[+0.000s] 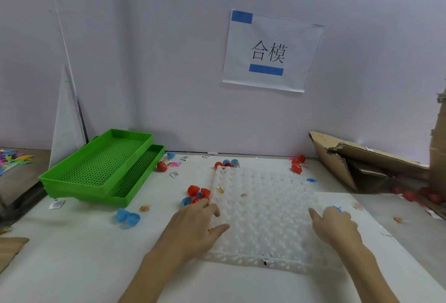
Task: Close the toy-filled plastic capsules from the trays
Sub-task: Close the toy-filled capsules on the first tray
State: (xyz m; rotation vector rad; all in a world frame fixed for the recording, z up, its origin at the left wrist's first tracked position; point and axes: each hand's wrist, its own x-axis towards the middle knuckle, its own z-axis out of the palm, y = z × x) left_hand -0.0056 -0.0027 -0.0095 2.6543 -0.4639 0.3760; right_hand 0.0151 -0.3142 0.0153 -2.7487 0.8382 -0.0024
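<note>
Far left on the table we have two stacked green trays (96, 167), both holding nothing we can see, a barcode label (57, 203) just in front. Next, an open blue capsule (128, 217) lies on the table, halves hinged apart, a small toy (144, 208) beside it. Near the trays' right end, a red capsule (161, 166) and loose labels. Our left hand (193, 230) rests on the left edge of the white dimpled tray (263, 225), fingers straight and spread, holding nothing; fingertips touch a cluster of open red and blue capsules (196, 195) just off the tray's left edge. The white tray's pockets look mostly vacant, only a few toy bits in them. More capsules (226, 164) sit at its far edge. Our right hand (334, 224) lies on the tray's right side, index finger pointing inward, other fingers loosely curled; a blue bit (336, 208) shows just behind it, we cannot tell if it is held. Further right, red capsules (297, 164), then a torn cardboard box (362, 165).

Step, we judge: between capsules, reaching for the next open one. Next move calls for picking an open capsule from the left cluster, checking a toy is inside, pressing the halves together.
</note>
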